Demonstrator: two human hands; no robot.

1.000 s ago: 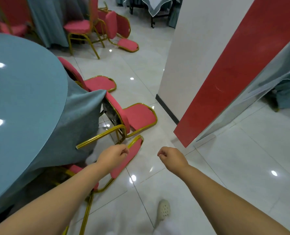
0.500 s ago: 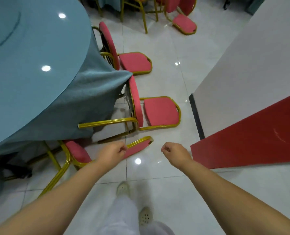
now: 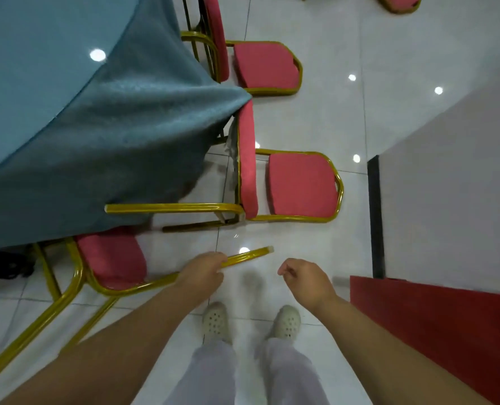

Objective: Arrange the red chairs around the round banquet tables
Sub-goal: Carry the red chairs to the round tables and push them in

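At six o'clock of teal-clothed round bench [image 3: 67,118], left hand [image 3: 203,270] fingers curled round toppled red-cushioned gilt chair's leg [image 3: 247,255], right hand [image 3: 307,280] loosely curled, empty; best raised steadily, clear of cloth.

Even, bright overhead light; round glare spots on the glossy white tiled floor [image 3: 316,118] and smooth teal round tabletop [image 3: 38,54]. Slight blur, edges bowed by wide-angle lens.

Floor [image 3: 316,118]: glossy white tiles with thin grout lines and round light reflections.
Table [image 3: 23,68]: round, under a teal cloth [image 3: 111,141] that hangs down over the edge.
Chairs on floor: three tipped over beside the table, far chair [image 3: 265,68], middle chair [image 3: 301,185], near chair [image 3: 111,258].
Shoes [image 3: 215,321]: pale, standing on the tiles.
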